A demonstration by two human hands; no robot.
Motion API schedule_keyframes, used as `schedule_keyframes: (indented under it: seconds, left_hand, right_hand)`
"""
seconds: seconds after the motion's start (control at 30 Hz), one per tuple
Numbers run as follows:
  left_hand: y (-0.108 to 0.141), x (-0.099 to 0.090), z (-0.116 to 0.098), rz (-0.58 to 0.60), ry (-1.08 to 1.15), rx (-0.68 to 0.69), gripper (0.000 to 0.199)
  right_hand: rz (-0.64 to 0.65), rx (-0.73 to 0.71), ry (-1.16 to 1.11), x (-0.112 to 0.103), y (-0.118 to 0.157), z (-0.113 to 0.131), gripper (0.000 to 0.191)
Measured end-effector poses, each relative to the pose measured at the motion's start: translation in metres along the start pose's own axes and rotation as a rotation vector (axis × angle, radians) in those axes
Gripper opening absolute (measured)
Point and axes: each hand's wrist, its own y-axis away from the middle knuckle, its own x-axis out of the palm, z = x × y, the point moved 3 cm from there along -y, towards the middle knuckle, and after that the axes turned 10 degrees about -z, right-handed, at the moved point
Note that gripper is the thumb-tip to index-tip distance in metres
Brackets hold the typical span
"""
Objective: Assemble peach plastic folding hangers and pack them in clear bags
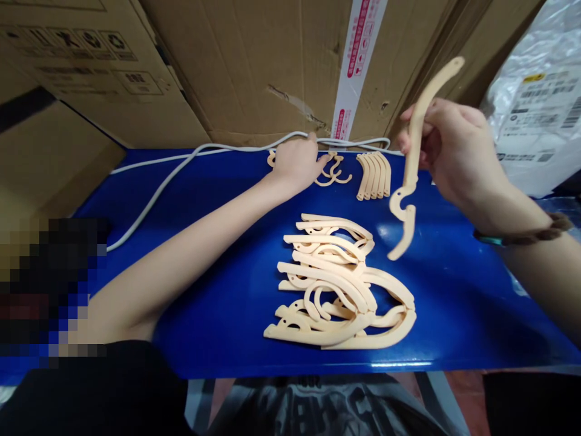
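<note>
My right hand, raised at the right, pinches a cream plastic hanger piece made of joined parts. It hangs above the blue table, its curved lower part pointing down. My left hand reaches to the table's back edge, over small cream hook pieces; its fingertips are partly hidden, and what they hold cannot be made out. Right of the hooks lies a row of several curved arm pieces. Nearer me is an overlapping pile of folded cream hangers.
Cardboard boxes stand behind the blue table. A white cable runs along the back and left. At the right is a plastic-wrapped parcel with labels. A blurred dark item is at the left.
</note>
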Motion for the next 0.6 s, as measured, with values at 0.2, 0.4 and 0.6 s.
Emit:
schedule_keyframes:
  seconds: [0.2,0.4,0.6]
  left_hand:
    - [0.022,-0.013,-0.031,0.432,1.014,-0.125,0.043]
    - [0.019,-0.023,-0.025,0.307,1.221,-0.297,0.018]
    - [0.031,-0.022,-0.03,0.43,1.21,-0.326,0.014]
  right_hand:
    - [-0.178,-0.134,-0.086,-0.004,-0.006,0.002,0.023]
    - [-0.198,-0.175,-0.006,-0.012,-0.016,-0.005,0.02]
    - [-0.08,-0.465,0.676,-0.024,-0.014,-0.003,0.015]
